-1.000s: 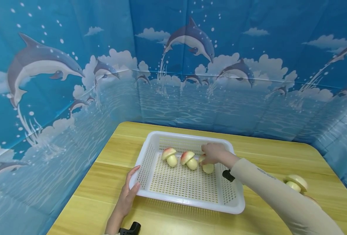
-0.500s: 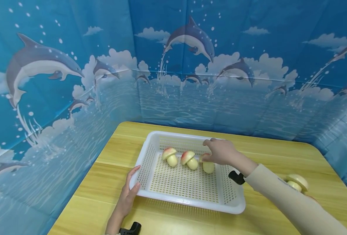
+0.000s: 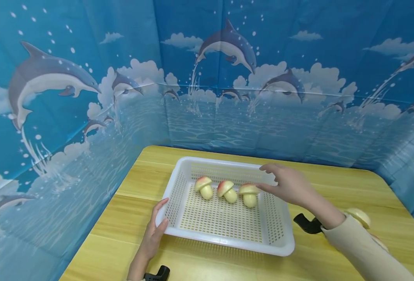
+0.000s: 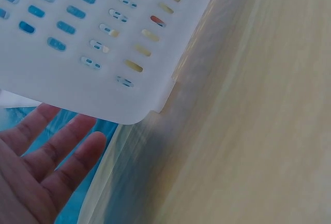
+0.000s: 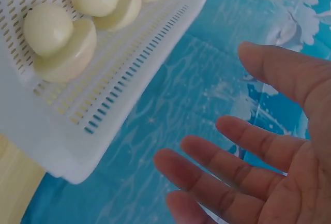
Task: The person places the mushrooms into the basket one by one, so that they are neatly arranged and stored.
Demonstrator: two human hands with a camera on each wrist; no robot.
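Note:
A white perforated plastic basket point(image 3: 228, 242) stands on the table, with three cream toy mushrooms lying in a row across its floor. The left mushroom point(image 3: 204, 188) and middle mushroom point(image 3: 227, 191) have reddish caps; the right mushroom point(image 3: 249, 195) lies nearest my right hand point(image 3: 291, 185). That hand is over the basket's right rim, fingers spread and holding nothing; the right wrist view shows its palm and fingers point(image 5: 207, 177) apart from the basket. My left hand point(image 3: 152, 236) holds the basket's left front corner between thumb and fingers. Its other fingers point(image 4: 77, 167) stretch out under the rim.
On the wooden table point(image 3: 122, 218), a pale mushroom cap point(image 3: 358, 216) and another rounded piece point(image 3: 380, 242) show from behind the right forearm. A blue dolphin-print curtain point(image 3: 207, 121) hangs along the back and sides. Black wrist cameras sit at both wrists.
My right hand has let go of the right mushroom and drawn back up and to the right, fingers spreading. The mushroom stays in the basket. My left hand keeps its place.

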